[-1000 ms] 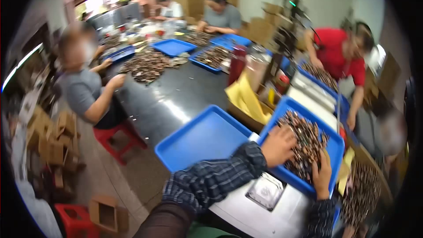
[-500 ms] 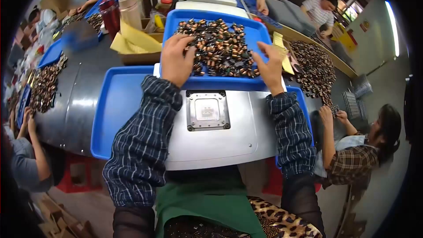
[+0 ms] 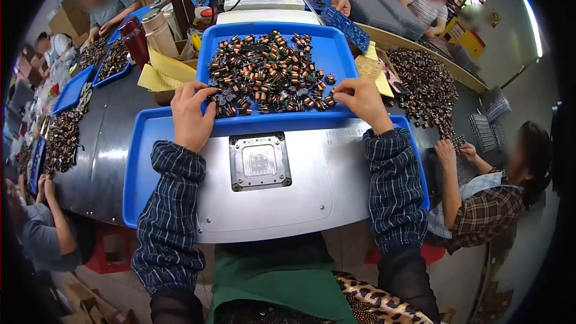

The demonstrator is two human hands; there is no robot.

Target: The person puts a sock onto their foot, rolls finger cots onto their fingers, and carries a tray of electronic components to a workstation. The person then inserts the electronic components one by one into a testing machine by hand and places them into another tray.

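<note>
A blue tray in front of me holds a heap of small copper-wound coils with dark bases and leads. My left hand is at the tray's near left corner, thumb and fingers apart, fingertips beside the coils at the heap's edge. At the near right, my right hand has thumb and forefinger pinched together next to a few coils; whatever is between the fingertips is too small to make out. Below the tray lies a silver metal plate with a square clear-topped fixture set in it.
Another blue tray lies under the plate. Loose coils are piled on the right, near yellow papers. Two flasks stand at back left. Across the table, a person's hand holds a blue perforated board. Other people work on both sides.
My hands have moved from over the heap to its near left and right edges. My right fingers have closed into a pinch. The heap looks more spread out, and the view has shifted.
</note>
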